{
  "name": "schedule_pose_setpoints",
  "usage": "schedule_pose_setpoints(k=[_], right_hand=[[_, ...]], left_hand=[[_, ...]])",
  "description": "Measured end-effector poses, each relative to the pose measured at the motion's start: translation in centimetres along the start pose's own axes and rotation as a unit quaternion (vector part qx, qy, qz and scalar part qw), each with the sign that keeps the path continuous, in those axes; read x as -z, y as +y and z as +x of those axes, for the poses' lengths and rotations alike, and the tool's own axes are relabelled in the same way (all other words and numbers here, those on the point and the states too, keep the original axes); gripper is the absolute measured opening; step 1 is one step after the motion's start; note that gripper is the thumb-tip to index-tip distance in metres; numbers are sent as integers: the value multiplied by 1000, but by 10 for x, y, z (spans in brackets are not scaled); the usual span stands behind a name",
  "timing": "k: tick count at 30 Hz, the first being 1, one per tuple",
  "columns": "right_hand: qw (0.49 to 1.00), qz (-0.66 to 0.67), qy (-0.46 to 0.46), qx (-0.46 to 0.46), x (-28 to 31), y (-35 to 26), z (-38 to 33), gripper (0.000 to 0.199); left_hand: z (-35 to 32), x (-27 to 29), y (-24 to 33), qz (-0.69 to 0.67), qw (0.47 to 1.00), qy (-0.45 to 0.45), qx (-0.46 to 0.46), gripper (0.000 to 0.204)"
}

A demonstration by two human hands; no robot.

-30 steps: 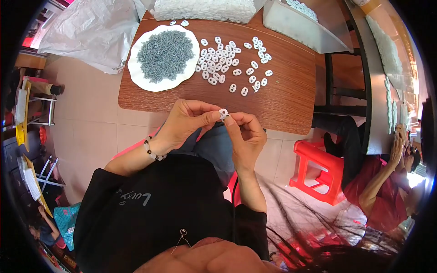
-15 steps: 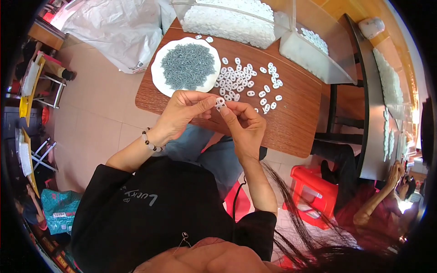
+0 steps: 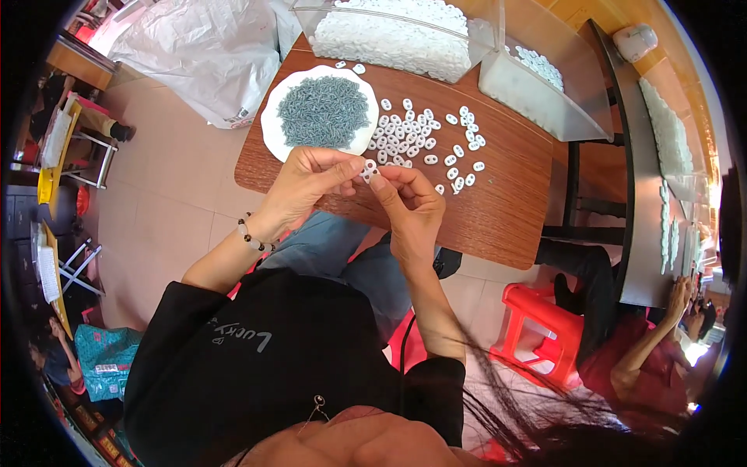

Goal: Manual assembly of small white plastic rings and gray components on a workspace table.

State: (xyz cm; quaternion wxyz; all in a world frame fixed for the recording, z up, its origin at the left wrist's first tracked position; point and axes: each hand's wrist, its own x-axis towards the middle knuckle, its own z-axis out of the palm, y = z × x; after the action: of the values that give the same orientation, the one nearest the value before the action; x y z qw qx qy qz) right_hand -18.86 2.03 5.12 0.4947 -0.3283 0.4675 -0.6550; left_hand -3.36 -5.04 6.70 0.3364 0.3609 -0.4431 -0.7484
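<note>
Pinched between both my hands is a small white plastic piece with dark round holes [image 3: 369, 170], just above the near part of the table. My left hand [image 3: 311, 183] grips its left side between thumb and index finger. The thumb and index finger of my right hand [image 3: 412, 206] close on its right side. Whether it is one piece or two together I cannot tell. Beyond my left hand a white scalloped plate [image 3: 270, 124] holds a heap of small grey screws [image 3: 323, 113]. Loose white oval two-hole pieces [image 3: 401, 132] lie to the plate's right.
The brown wooden table [image 3: 498, 210] carries a clear bin of white pieces [image 3: 389, 35] and a second bin [image 3: 521, 97] at the back. A white plastic bag [image 3: 198, 54] stands left of it. On the right are a red stool [image 3: 541, 327] and a co-worker's arm [image 3: 646, 350].
Both my hands have shifted slightly left and toward the plate with the white piece. The piece has turned a little between my fingers.
</note>
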Motion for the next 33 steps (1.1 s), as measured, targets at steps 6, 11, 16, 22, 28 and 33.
schedule_pose_setpoints(k=[6, 11, 16, 22, 28, 33], right_hand=[[997, 58, -33, 26, -2, -1, -5, 21], [994, 26, -72, 80, 5, 10, -3, 31], [981, -79, -118, 129, 12, 8, -3, 37], [975, -61, -153, 151, 8, 3, -4, 37], [960, -110, -158, 203, 8, 1, -3, 36], [966, -118, -117, 201, 2, 1, -9, 35]], left_hand=[[-3, 1, 3, 2, 1000, -25, 14, 17], [-6, -1, 10, 6, 999, -44, 11, 17], [-10, -9, 18, 39, 997, -55, 27, 19], [-13, -11, 17, 35, 997, -54, 41, 18], [-13, -10, 13, 13, 997, -63, 47, 17], [-13, -10, 11, -40, 995, -67, 62, 13]])
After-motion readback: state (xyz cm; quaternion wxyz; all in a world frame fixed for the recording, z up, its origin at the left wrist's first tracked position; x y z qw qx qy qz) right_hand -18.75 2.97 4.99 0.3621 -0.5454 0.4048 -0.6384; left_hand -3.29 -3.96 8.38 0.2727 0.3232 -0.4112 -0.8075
